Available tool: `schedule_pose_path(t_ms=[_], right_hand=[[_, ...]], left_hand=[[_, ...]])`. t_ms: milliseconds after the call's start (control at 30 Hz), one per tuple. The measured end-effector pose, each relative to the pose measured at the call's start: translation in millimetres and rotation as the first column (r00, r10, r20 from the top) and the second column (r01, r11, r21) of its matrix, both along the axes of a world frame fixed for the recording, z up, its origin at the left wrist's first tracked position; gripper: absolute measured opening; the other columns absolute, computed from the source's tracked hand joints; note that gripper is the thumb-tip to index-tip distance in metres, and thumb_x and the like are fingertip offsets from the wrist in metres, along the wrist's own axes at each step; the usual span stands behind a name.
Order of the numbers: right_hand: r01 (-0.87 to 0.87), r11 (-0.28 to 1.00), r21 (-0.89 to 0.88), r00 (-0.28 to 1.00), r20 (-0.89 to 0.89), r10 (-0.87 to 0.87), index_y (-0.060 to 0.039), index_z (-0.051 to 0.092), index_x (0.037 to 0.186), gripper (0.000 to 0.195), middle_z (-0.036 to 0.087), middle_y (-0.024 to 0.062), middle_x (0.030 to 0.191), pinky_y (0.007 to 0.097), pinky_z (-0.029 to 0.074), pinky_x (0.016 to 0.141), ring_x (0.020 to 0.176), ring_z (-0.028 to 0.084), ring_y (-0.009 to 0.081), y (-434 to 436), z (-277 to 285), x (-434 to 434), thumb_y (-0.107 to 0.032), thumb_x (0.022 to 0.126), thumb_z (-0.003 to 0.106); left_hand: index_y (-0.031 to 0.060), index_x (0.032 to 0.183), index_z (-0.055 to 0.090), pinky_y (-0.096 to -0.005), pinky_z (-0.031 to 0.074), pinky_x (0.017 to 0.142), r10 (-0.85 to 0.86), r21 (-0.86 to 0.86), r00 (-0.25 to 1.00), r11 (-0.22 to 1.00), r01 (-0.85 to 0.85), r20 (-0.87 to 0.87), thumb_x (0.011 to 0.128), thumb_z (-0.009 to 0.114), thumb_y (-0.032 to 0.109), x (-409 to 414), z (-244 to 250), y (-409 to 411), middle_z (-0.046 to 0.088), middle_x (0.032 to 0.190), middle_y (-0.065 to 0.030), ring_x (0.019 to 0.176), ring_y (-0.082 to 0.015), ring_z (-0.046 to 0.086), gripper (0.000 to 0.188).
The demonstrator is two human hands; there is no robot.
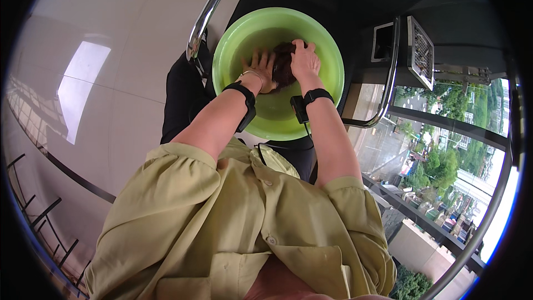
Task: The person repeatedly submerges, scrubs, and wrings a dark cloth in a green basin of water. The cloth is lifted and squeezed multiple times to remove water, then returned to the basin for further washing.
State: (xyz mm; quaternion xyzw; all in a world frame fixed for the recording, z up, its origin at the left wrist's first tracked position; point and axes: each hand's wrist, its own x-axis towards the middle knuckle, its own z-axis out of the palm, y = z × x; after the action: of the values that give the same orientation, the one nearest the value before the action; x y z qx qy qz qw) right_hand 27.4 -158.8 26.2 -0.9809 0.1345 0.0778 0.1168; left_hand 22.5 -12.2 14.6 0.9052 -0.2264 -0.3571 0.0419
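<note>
Before me stands a light green plastic basin (329, 46) holding cloudy water. A soaked dark brown bundle (283, 68), apparently cloth, lies partly under the water in it. My right hand (306, 59) has its fingers curled over the bundle's right side. On the other side my left hand (259, 68) is partly in the water, fingers spread and its thumb side against the bundle. Each wrist wears a black strap with a small device, and the left one also has a thin bracelet. The bundle's underside is hidden.
The basin rests on a black chair with chrome armrests (198, 29) (377, 118) on both sides. A black stand with a metal grate (420, 52) is at the right, near a railed window (449, 129). Pale floor tiles (133, 41) extend leftward to a black rack (50, 221).
</note>
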Motion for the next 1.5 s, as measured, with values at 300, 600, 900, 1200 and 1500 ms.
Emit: schedule_pose_path(t_ms=[300, 600, 900, 1200, 1500], right_hand=[[-0.214, 0.928, 0.304, 0.966, -0.077, 0.248, -0.0092, 0.047, 0.124, 0.045, 0.062, 0.0236, 0.108, 0.0449, 0.047, 0.089, 0.103, 0.058, 0.0416, 24.3, 41.5, -55.8, -0.029, 0.086, 0.059], [0.082, 0.988, 0.130, 0.951, -0.306, -0.039, 0.0056, 0.040, 0.108, 0.038, 0.063, 0.0321, 0.097, 0.0488, 0.050, 0.082, 0.092, 0.063, 0.0442, 53.7, -3.7, -33.2, -0.030, 0.095, 0.042], [-0.152, 0.982, -0.115, 0.976, -0.171, 0.132, -0.0041, 0.043, 0.111, 0.024, 0.060, 0.0287, 0.101, 0.0485, 0.051, 0.078, 0.093, 0.063, 0.0406, 20.5, -23.1, -3.1, -0.021, 0.094, 0.042], [-0.035, 0.999, -0.022, 0.973, -0.230, 0.029, -0.0153, 0.042, 0.131, 0.050, 0.049, 0.0237, 0.126, 0.0459, 0.049, 0.087, 0.106, 0.057, 0.0424, 21.9, 4.5, -20.0, -0.023, 0.085, 0.060], [-0.045, 0.954, 0.298, 0.976, -0.191, 0.106, 0.0005, 0.038, 0.116, 0.041, 0.063, 0.0299, 0.098, 0.0506, 0.047, 0.085, 0.093, 0.061, 0.0442, 42.7, 9.9, -62.1, -0.032, 0.094, 0.047]], left_hand=[[0.0200, 0.151, -0.005, -0.0669, 0.001, 0.108, -0.012, -0.012, 0.999, 1.000, 0.013, 0.037, 0.080, 0.054, 0.055, 1.4, -6.8, 4.9, -0.010, 0.157, -0.0127, 0.142, -0.0389, -0.014, 0.099], [0.0197, 0.151, -0.001, -0.0695, 0.003, 0.106, -0.034, -0.005, 0.999, 0.999, 0.034, 0.029, 0.083, 0.053, 0.049, 1.3, -12.3, 1.5, -0.010, 0.157, -0.0132, 0.142, -0.0398, -0.014, 0.092], [0.0134, 0.151, -0.001, -0.0673, 0.004, 0.108, -0.040, 0.036, 0.999, 0.999, 0.039, 0.020, 0.086, 0.053, 0.049, -1.0, 1.8, 2.5, -0.010, 0.157, -0.0130, 0.143, -0.0382, -0.013, 0.092], [0.0137, 0.151, -0.001, -0.0655, 0.001, 0.109, -0.017, 0.026, 1.000, 1.000, 0.017, -0.003, 0.085, 0.051, 0.054, 0.9, 2.1, 1.7, -0.012, 0.157, -0.0118, 0.143, -0.0365, -0.015, 0.093], [0.0210, 0.152, 0.003, -0.0681, 0.004, 0.107, -0.073, 0.038, 0.997, 0.997, 0.073, 0.003, 0.085, 0.050, 0.045, 0.7, 1.0, 1.2, -0.011, 0.157, -0.0098, 0.142, -0.0390, -0.016, 0.085]])
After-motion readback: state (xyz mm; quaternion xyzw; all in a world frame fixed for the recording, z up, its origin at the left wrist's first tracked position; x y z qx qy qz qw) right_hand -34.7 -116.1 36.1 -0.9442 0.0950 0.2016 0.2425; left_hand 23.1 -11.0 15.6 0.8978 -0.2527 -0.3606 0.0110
